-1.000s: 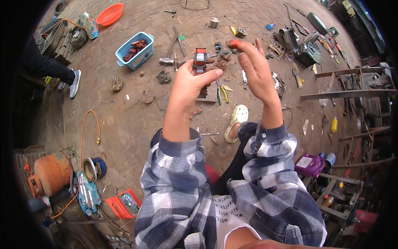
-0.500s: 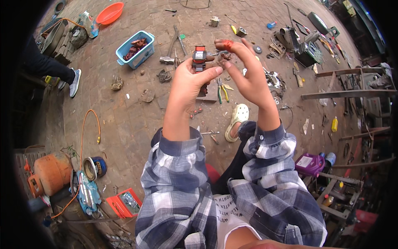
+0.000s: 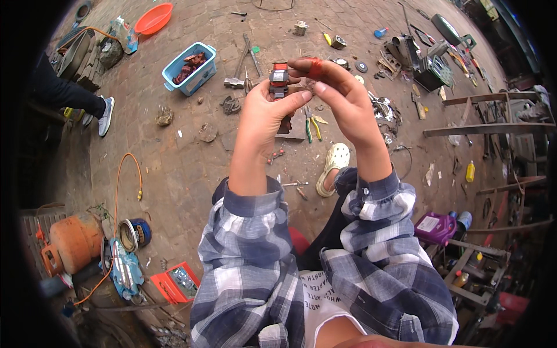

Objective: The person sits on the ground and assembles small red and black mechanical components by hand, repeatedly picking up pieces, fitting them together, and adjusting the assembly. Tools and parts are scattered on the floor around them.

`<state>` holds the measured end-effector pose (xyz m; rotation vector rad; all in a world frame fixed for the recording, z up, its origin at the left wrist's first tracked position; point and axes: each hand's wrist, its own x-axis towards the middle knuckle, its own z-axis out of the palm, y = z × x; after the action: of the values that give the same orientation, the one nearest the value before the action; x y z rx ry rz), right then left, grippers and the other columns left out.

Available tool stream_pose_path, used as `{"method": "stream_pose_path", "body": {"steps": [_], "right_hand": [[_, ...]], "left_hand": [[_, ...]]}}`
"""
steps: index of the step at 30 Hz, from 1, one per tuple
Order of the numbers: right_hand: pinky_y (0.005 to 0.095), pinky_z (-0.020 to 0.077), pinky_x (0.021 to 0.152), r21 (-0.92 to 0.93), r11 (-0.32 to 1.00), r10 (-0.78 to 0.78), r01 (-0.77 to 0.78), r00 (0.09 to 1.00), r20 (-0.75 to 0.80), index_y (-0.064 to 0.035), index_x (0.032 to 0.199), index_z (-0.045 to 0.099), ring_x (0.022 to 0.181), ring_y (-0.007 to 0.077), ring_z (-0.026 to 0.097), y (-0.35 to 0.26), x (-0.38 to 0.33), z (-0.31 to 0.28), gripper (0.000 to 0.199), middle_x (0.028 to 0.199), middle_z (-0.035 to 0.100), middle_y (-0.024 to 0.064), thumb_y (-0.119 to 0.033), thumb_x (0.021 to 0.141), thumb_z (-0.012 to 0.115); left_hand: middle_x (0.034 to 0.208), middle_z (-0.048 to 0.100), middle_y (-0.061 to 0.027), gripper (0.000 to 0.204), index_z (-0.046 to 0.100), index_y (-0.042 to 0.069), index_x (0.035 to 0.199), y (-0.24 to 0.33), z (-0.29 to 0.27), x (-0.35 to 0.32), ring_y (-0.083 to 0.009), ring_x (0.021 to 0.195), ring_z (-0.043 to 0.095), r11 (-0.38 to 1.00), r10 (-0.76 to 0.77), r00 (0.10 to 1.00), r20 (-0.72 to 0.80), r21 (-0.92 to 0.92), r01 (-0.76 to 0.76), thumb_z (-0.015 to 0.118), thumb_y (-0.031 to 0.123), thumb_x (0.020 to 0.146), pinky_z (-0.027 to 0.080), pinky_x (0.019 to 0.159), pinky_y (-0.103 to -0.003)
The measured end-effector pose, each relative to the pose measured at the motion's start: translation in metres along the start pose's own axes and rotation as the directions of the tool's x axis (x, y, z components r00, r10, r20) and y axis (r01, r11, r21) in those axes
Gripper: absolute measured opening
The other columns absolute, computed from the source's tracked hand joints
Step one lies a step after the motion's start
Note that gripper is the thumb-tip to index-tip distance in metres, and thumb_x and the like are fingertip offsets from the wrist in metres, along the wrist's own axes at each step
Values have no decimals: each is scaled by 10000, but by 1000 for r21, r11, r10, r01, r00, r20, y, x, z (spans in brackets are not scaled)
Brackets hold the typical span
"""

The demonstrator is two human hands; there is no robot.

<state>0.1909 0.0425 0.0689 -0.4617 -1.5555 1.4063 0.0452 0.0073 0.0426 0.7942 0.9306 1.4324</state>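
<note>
My left hand (image 3: 261, 110) is raised over the brick floor, thumb and fingers closed around a small brownish part (image 3: 307, 84), its kind unclear. A red, silver and black block-shaped device (image 3: 279, 75) sits at this hand's index side; how it is fixed there I cannot tell. My right hand (image 3: 345, 98) comes in from the right, thumb and fingers bent together on the same small part. Its fingers are dark with grime, and something red (image 3: 315, 68) shows on one. Below lie pliers (image 3: 313, 126) with green-yellow handles and a grey flat block (image 3: 293, 133).
A blue basin (image 3: 200, 75) with dark reddish parts stands left of my hands, near a hammer (image 3: 234, 83). Metal parts (image 3: 383, 107) lie to the right. An orange tub (image 3: 154, 18), gas cylinder (image 3: 75, 243), purple jug (image 3: 435, 228) and metal frame (image 3: 487, 131) are around. Another person's shoe (image 3: 106, 116) is at left.
My right hand's spread fingers have curled in, and its thumb and fingertips have closed on the small part beside my left thumb. My left hand has hardly moved.
</note>
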Motion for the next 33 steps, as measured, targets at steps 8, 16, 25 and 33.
{"method": "stream_pose_path", "body": {"steps": [8, 16, 25, 33], "right_hand": [[439, 316, 1021, -881, 315, -256, 352, 926, 279, -58, 913, 612, 793, 210, 624, 5, 1, -15, 118, 823, 642, 68, -91, 804, 641], [257, 434, 613, -6, 980, 198, -198, 979, 40, -8, 772, 590, 673, 103, 555, -1, -4, -12, 217, 692, 602, 31, -160, 918, 539], [256, 443, 701, 196, 972, 189, -130, 926, -327, 7, 816, 625, 746, 131, 585, 9, 2, -24, 236, 797, 649, 85, -177, 928, 526], [208, 456, 648, -270, 962, -49, -47, 940, -338, 39, 933, 663, 734, 83, 605, 17, 1, -12, 202, 849, 686, 72, -141, 915, 574]], "left_hand": [[821, 629, 3, 433, 587, 19, 1055, 2, -7, 1, -69, 663, 538, 1000, -8, 994, -105, 16, 9, 800, 126, 694, 411, 574, -210], [843, 622, -19, 395, 566, 19, 1049, -1, -5, 1, -85, 670, 521, 999, -16, 1000, -27, -44, 15, 769, 177, 749, 415, 607, -219], [1169, 563, -253, 350, 482, -49, 1113, 4, -3, 3, -284, 1052, 562, 899, 40, 997, 67, -439, -7, 464, 245, 923, 446, 931, -358], [1196, 543, -264, 372, 452, -106, 1151, 5, 0, 4, -333, 1139, 534, 867, 92, 992, 92, -497, -34, 444, 151, 883, 428, 987, -382]]}}
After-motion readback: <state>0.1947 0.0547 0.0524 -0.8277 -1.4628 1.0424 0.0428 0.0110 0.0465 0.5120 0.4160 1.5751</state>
